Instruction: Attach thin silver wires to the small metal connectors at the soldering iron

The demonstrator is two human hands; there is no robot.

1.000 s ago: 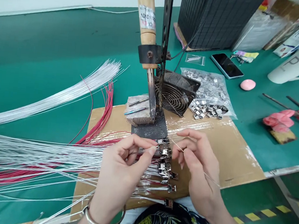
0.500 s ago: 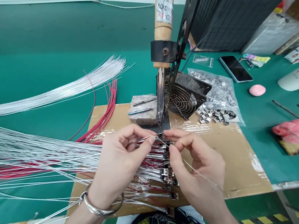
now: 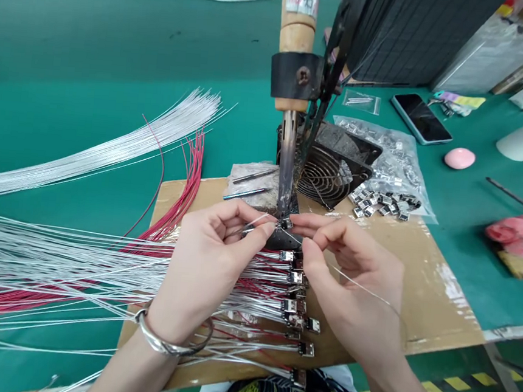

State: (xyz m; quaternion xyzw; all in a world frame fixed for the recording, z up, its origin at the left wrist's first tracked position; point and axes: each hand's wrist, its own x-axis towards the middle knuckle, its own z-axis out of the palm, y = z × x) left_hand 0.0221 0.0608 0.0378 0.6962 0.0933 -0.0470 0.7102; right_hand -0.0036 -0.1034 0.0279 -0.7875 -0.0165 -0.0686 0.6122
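Note:
My left hand (image 3: pixel 205 264) pinches a thin white wire (image 3: pixel 258 219) between thumb and forefinger, close under the tip of the upright soldering iron (image 3: pixel 287 161). A small metal connector (image 3: pixel 285 223) sits right at the iron's tip, against the fingertips of my right hand (image 3: pixel 354 283). My right hand's thumb and forefinger close on a thin strand of solder wire (image 3: pixel 367 290), which trails back across the palm and reaches forward to the connector. Below my hands lies a row of connectors (image 3: pixel 297 278) with white and red wires attached.
Cardboard (image 3: pixel 428 284) covers the work spot. Behind it are a fan (image 3: pixel 322 177), a bag of connectors (image 3: pixel 384 152) and loose connectors (image 3: pixel 382 203). White wires (image 3: pixel 124 141) and red wires (image 3: pixel 183 195) lie left. A phone (image 3: pixel 421 118) and pink sponge (image 3: pixel 517 236) lie right.
Both hands and the connector have moved slightly up toward the iron's tip, and the view has shifted a little. The grips look the same.

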